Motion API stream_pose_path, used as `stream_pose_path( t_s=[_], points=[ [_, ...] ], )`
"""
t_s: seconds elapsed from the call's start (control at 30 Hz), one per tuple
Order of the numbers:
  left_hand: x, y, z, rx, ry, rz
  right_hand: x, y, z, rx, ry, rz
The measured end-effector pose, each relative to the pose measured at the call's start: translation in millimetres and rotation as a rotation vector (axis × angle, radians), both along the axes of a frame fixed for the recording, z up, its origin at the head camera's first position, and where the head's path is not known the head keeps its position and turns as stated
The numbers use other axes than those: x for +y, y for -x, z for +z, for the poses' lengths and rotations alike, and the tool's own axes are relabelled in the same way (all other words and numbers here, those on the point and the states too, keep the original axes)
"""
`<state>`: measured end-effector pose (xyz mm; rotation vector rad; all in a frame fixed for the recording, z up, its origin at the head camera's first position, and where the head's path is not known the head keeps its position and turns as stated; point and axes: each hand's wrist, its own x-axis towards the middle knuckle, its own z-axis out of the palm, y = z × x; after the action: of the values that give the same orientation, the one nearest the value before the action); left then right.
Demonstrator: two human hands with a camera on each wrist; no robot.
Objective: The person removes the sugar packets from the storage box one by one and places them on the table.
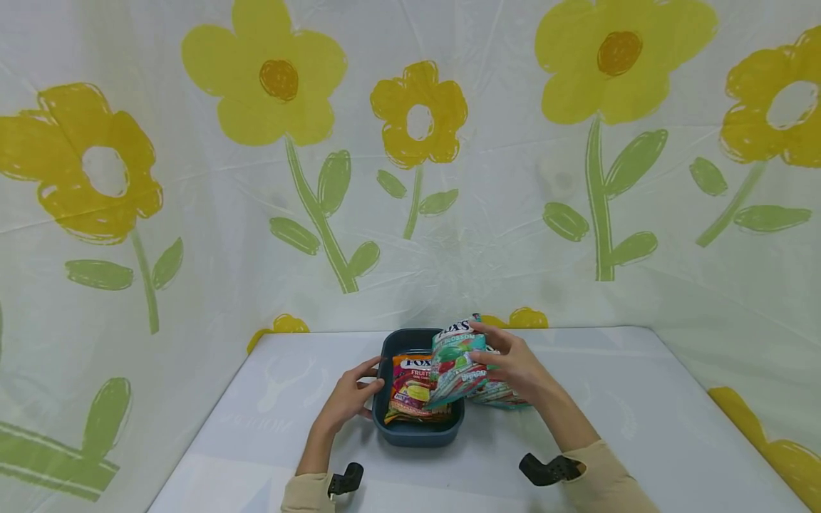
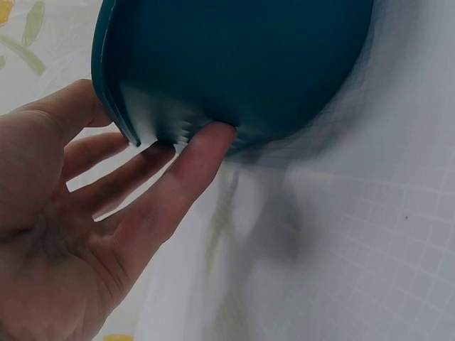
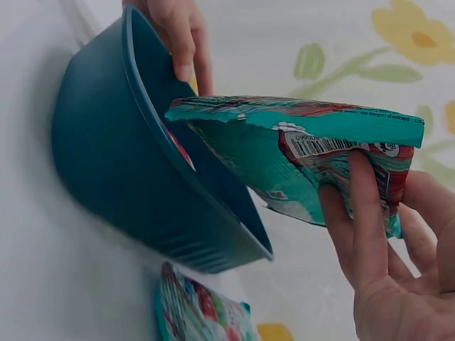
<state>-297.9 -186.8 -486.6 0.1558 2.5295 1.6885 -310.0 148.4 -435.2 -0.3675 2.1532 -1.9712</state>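
Note:
A teal green FOX'S candy bag is pinched in my right hand, tilted over the right side of a dark blue plastic bin. The right wrist view shows the bag's back with a barcode, the thumb and fingers on either side of one end. My left hand grips the left wall of the bin, with part of the hand at the rim and fingertips against the outer wall. Inside the bin lies a red and orange FOX'S fruit candy bag, partly covered by the held one.
Just right of the bin, another teal candy bag lies on the white table, partly behind my right hand. A white curtain with yellow flowers hangs behind and beside the table. Black wrist cameras sit at both sleeves.

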Motion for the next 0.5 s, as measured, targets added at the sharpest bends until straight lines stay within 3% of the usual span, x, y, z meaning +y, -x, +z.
stream_pose_path(
  t_s=[0.33,0.5],
  points=[
    [4,0.0,-1.1,0.017,0.027,0.042,20,0.9,1.3,-0.006,0.016,-0.012],
    [4,-0.3,-1.2,0.013,0.021,0.030,29,-0.9,2.9,-0.012,0.014,-0.021]
  ],
)
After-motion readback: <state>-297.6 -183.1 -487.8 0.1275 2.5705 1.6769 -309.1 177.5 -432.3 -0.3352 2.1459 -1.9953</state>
